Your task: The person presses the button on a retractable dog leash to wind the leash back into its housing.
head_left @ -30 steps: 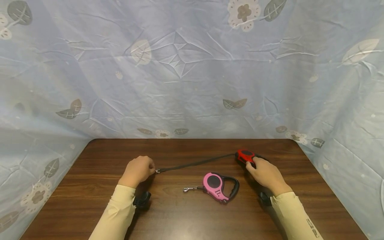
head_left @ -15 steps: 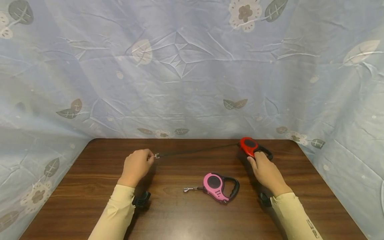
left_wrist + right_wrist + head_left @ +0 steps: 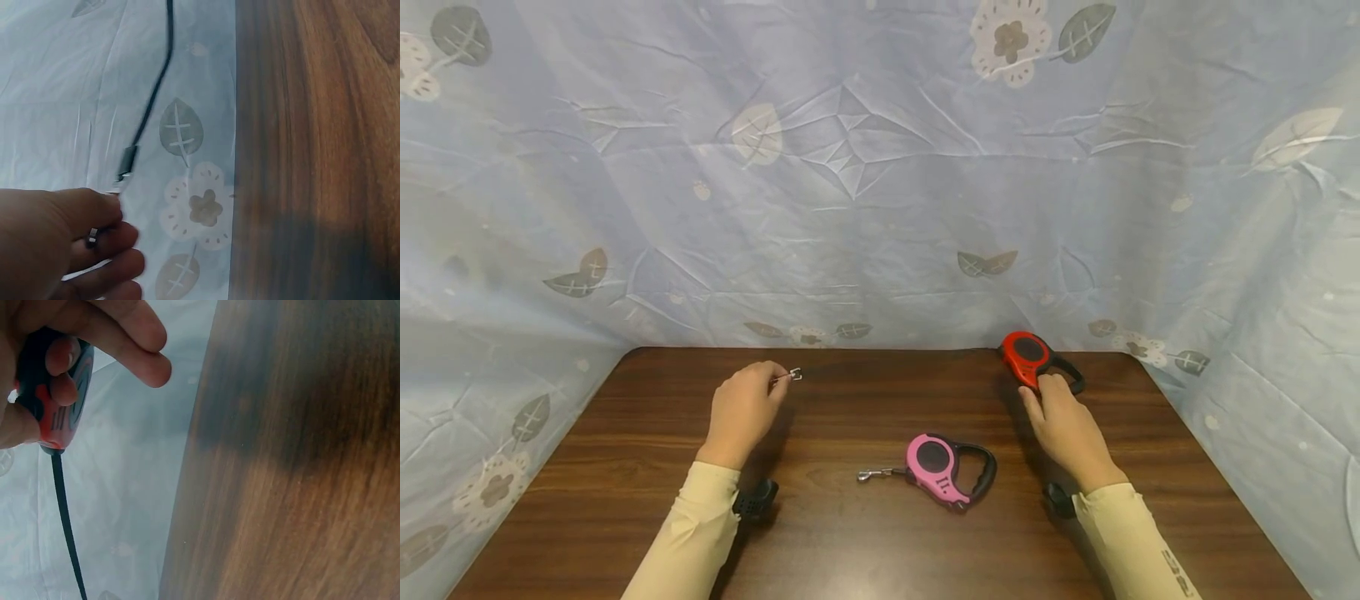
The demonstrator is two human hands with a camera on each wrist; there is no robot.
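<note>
1. While your left hand [image 3: 741, 417] pinches the clip [image 3: 796, 374], your right hand [image 3: 1070, 437] grips the red leash [image 3: 1027, 354], two fingers [image 3: 153, 369] extended clear of it; the strap [image 3: 153, 97] runs between both hands.
2. Stretching the strap seems the step in hand; the next move likely calls for a firm pinch, lest it spring back.
3. The pink leash [image 3: 932, 457] lies untouched between your hands, nearer you than your fingertips.
</note>
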